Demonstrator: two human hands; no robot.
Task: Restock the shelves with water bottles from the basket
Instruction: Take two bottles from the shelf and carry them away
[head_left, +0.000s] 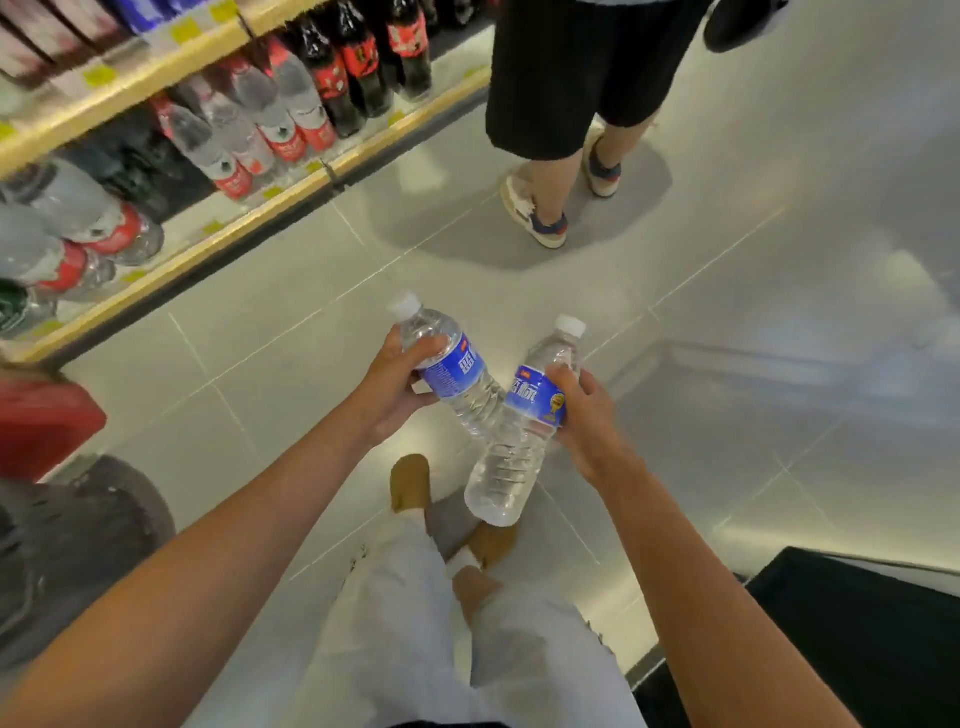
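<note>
Above the floor (727, 364), my left hand (397, 387) curls round one water bottle (457, 371), cap pointing away. My right hand (589, 415) grips a second bottle (511, 457). Their lower halves cross between both hands. The shelves (171, 270) lie left of my left hand.

Bright overhead light; glare on floor (675, 218); blurred shelves (171, 260); edges warped.

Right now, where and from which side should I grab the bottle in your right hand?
Take the right-hand bottle by its ribbed lower body, coming from the base end. The right hand wraps the label and the left-hand bottle crowds it beside the label. The lower half hangs bare and tilted.
</note>
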